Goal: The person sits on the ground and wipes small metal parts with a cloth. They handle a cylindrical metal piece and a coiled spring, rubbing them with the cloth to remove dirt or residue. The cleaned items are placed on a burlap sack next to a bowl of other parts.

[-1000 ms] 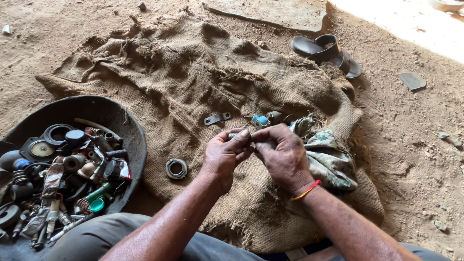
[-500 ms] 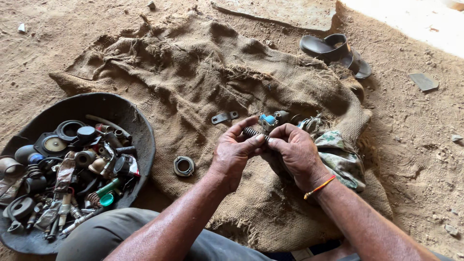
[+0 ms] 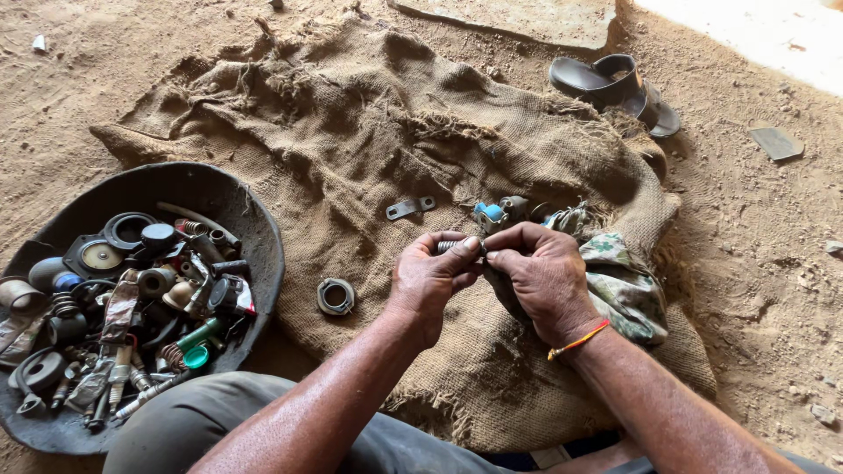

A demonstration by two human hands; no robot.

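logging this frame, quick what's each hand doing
Left hand: shut on small spring.
Right hand: fingertips pinch the same spring's other end.

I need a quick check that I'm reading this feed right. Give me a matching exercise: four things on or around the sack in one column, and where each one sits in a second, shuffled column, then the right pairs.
Things
1. small threaded metal part
2. metal ring
3. flat metal bracket
4. dark sandals

Places
A. on the dirt at the far right edge of the burlap sack
B. pinched between the fingertips of the left hand and right hand
C. lying on the sack just beyond the hands
D. on the sack between the black basin and the left hand

Pairs: 1-B, 2-D, 3-C, 4-A
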